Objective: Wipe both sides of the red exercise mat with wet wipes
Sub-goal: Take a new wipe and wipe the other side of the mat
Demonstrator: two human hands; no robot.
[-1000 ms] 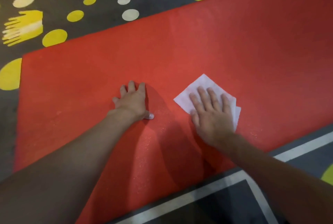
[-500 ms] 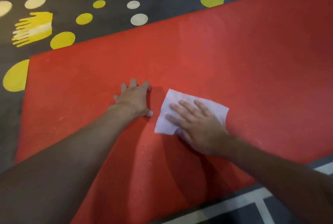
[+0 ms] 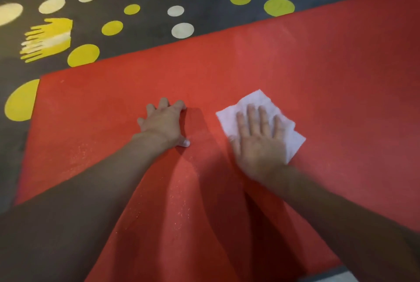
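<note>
1 white wipe (image 3: 256, 99) lay midway between the far and near edges of the red mat (image 3: 318, 77) on the spotted floor (image 3: 150, 29), under the flat, straight-fingered right hand (image 3: 261, 143); the left hand (image 3: 164, 122) rested open on the mat nearby.

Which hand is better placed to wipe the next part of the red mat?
The right hand: its flat fingers press the wet wipe onto the red exercise mat. The left hand rests bare on the mat, holding no wipe.
</note>
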